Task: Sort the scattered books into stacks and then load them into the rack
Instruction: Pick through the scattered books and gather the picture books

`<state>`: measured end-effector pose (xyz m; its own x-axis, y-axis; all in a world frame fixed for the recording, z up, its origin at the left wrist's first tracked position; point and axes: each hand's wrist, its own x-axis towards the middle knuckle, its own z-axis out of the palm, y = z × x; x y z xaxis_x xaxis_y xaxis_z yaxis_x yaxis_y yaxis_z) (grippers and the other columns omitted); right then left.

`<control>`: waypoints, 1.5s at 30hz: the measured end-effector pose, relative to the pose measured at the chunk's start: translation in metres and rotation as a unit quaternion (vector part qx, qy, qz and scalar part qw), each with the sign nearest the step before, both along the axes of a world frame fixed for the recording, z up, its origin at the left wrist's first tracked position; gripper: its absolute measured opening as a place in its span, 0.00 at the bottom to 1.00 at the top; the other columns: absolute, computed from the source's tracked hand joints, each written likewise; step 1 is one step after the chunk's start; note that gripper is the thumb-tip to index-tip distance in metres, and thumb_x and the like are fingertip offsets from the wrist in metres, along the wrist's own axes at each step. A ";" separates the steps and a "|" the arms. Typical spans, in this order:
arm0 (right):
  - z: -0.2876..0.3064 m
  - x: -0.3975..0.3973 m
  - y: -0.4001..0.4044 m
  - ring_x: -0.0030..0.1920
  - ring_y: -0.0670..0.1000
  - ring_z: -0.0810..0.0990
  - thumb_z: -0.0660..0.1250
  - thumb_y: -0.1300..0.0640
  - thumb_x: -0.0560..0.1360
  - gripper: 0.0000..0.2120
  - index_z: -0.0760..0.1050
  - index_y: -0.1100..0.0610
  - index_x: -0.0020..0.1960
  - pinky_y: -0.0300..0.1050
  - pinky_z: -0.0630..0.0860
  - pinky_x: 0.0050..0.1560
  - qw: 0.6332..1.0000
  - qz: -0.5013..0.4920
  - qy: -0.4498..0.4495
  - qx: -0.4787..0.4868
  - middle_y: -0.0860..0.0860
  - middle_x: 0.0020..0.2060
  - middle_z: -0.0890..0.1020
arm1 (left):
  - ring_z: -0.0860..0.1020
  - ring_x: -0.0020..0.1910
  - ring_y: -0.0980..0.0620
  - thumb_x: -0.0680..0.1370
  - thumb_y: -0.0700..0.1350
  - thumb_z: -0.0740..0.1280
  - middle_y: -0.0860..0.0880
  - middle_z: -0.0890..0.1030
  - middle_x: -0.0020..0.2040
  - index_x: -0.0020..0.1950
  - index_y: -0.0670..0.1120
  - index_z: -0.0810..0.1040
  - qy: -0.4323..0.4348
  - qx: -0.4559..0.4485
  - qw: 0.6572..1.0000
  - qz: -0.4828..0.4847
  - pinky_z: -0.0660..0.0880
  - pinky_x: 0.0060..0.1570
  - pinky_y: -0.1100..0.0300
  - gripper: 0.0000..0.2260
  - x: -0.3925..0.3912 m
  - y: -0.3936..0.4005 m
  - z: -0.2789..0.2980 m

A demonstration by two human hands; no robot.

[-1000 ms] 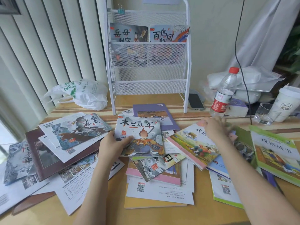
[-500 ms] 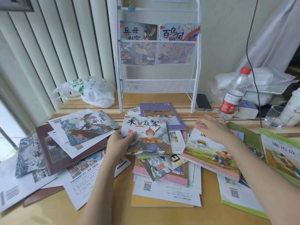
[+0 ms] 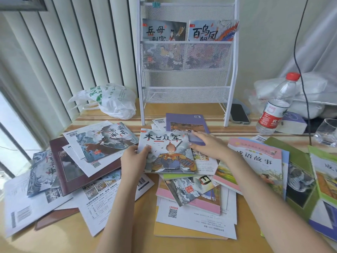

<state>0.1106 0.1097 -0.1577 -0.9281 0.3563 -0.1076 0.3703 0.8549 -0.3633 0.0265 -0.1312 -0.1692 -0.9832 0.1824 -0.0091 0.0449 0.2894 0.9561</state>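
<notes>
Many thin picture books lie scattered over the wooden table (image 3: 251, 240). My left hand (image 3: 134, 161) grips the left edge of a warrior-cover book (image 3: 168, 152) on top of the middle pile. My right hand (image 3: 209, 145) rests at that book's top right corner, fingers touching a purple book (image 3: 186, 123) behind it. A pink-edged book (image 3: 255, 161) lies to the right, a dark red book (image 3: 73, 168) to the left. The white mesh rack (image 3: 186, 77) stands at the back with two books (image 3: 189, 31) in its top tier.
A white plastic bag (image 3: 111, 101) sits left of the rack. A phone (image 3: 238, 113), a water bottle (image 3: 275, 106), a glass (image 3: 327, 132) and wrapped bundles stand at the back right. A black cable (image 3: 299, 57) hangs down there. Vertical blinds line the left.
My right hand has left the pink-edged book on the right and moved left to the warrior-cover book's top right corner. My left hand keeps its grip on that book.
</notes>
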 end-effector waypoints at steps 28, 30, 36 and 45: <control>0.007 0.036 -0.019 0.24 0.56 0.75 0.55 0.52 0.79 0.18 0.77 0.61 0.40 0.40 0.61 0.29 0.892 -0.193 0.368 0.179 0.56 0.23 0.76 | 0.66 0.21 0.56 0.79 0.45 0.66 0.51 0.70 0.27 0.41 0.43 0.75 -0.165 0.249 0.954 0.023 0.61 0.21 0.66 0.08 -0.005 -0.002 0.007; 0.015 0.041 -0.020 0.25 0.58 0.76 0.60 0.62 0.78 0.07 0.75 0.64 0.48 0.39 0.59 0.27 0.894 -0.190 0.366 0.174 0.59 0.25 0.78 | 0.64 0.18 0.57 0.79 0.45 0.65 0.51 0.68 0.26 0.40 0.44 0.73 -0.159 0.255 0.954 0.015 0.59 0.19 0.67 0.09 -0.005 -0.002 0.007; 0.027 0.044 -0.024 0.28 0.56 0.80 0.55 0.71 0.66 0.24 0.81 0.57 0.54 0.41 0.72 0.25 0.857 -0.051 0.409 0.309 0.56 0.41 0.85 | 0.66 0.21 0.57 0.79 0.45 0.65 0.49 0.72 0.31 0.47 0.41 0.74 -0.124 0.234 0.964 0.002 0.62 0.21 0.68 0.07 -0.006 0.003 0.003; 0.024 0.091 -0.019 0.42 0.53 0.84 0.61 0.67 0.69 0.16 0.84 0.56 0.48 0.43 0.76 0.41 0.786 -0.073 0.482 0.380 0.52 0.44 0.85 | 0.68 0.29 0.51 0.79 0.45 0.65 0.47 0.74 0.35 0.45 0.42 0.75 -0.141 0.258 0.956 0.008 0.62 0.30 0.58 0.07 -0.007 0.002 0.002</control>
<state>0.2016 0.0910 -0.1335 -0.3907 0.0868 0.9164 0.3496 0.9349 0.0605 0.0192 -0.1296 -0.1667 -0.9573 0.2200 -0.1876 -0.2370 -0.2254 0.9450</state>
